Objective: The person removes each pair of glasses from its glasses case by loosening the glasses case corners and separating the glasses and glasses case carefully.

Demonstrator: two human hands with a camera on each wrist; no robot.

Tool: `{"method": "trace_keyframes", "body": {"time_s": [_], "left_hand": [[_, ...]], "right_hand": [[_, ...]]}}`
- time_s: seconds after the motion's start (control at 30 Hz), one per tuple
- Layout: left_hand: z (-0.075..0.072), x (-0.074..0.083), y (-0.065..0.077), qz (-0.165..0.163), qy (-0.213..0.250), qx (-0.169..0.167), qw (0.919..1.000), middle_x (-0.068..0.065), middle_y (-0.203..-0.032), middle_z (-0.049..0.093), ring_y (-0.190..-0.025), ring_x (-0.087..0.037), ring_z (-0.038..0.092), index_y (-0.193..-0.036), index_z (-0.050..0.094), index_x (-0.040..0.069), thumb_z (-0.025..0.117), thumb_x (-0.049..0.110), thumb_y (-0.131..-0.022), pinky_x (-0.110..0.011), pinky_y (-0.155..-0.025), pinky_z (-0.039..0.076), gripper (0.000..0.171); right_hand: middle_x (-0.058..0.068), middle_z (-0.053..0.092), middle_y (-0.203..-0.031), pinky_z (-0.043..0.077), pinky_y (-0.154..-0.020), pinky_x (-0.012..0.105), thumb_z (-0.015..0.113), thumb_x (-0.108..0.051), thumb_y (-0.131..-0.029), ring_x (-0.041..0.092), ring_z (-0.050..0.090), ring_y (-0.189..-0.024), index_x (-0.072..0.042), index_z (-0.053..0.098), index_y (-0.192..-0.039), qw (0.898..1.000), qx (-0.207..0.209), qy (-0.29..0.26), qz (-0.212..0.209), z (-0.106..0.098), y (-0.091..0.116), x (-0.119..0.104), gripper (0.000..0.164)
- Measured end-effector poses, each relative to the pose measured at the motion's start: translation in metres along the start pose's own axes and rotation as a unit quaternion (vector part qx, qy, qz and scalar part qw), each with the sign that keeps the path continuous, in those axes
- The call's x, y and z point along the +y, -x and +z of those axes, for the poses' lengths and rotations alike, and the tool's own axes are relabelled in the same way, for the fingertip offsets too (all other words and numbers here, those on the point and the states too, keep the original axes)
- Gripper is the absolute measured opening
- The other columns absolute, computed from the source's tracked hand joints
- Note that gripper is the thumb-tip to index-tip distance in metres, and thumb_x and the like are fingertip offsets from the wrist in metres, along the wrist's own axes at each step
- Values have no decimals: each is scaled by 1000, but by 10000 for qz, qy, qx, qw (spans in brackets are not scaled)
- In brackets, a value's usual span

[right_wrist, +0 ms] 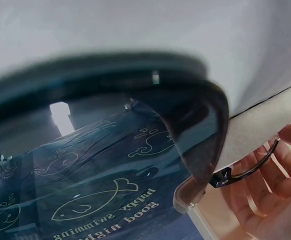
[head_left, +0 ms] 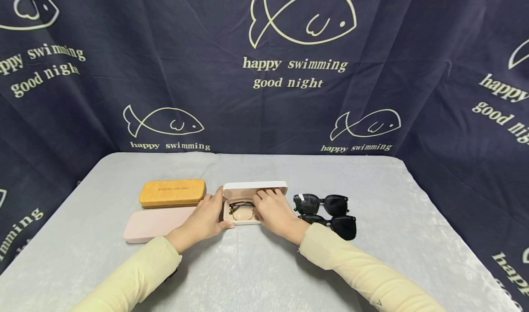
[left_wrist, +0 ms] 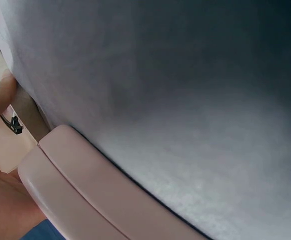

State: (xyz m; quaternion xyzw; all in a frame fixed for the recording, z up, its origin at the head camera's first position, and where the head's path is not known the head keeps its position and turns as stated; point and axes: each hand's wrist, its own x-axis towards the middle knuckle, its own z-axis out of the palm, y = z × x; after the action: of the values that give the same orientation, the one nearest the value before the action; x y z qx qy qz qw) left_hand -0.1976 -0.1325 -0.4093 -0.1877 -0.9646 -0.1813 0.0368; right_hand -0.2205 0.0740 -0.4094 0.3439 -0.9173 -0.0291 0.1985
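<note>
A white glasses case (head_left: 254, 184) lies with its lid raised in the middle of the table. Inside its pale lining sit black-rimmed eyeglasses (head_left: 242, 203), their right part covered by my right hand (head_left: 278, 212). That hand reaches into the case and pinches the eyeglasses; the right wrist view shows thumb and fingers at the black rim (right_wrist: 253, 171). From the left, my left hand (head_left: 203, 216) grips the case end, its thumb on the front wall. In the left wrist view a black hinge (left_wrist: 15, 125) of the eyeglasses shows beside that thumb.
To the left lie a closed mustard-yellow case (head_left: 171, 192) and, nearer, a closed pink case (head_left: 150, 225), partly behind my left hand. Right of the white case are dark sunglasses (head_left: 335, 205) and a second pair of sunglasses (head_left: 346, 227), close under my right forearm.
</note>
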Motion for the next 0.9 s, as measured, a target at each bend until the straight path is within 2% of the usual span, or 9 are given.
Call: {"method": "trace_keyframes", "body": {"time_s": [0.4, 0.9], "left_hand": [[1, 0, 0, -10, 37, 18, 10000, -26, -119, 56, -110, -37, 48, -137, 20, -12, 79, 33, -68, -47, -100, 35, 102], [-1, 0, 1, 102, 54, 68, 9999, -25, -120, 56, -110, -38, 49, -137, 21, -13, 79, 33, -68, -48, -100, 35, 101]], "right_hand": [[0, 59, -83, 41, -68, 31, 68, -20, -73, 19, 56, -79, -12, 57, -84, 9999, -40, -54, 88, -2, 0, -1, 18], [1, 59, -81, 41, -69, 32, 71, -20, -70, 19, 56, -79, -12, 57, -84, 9998, 166, -80, 89, -6, 1, -1, 20]]}}
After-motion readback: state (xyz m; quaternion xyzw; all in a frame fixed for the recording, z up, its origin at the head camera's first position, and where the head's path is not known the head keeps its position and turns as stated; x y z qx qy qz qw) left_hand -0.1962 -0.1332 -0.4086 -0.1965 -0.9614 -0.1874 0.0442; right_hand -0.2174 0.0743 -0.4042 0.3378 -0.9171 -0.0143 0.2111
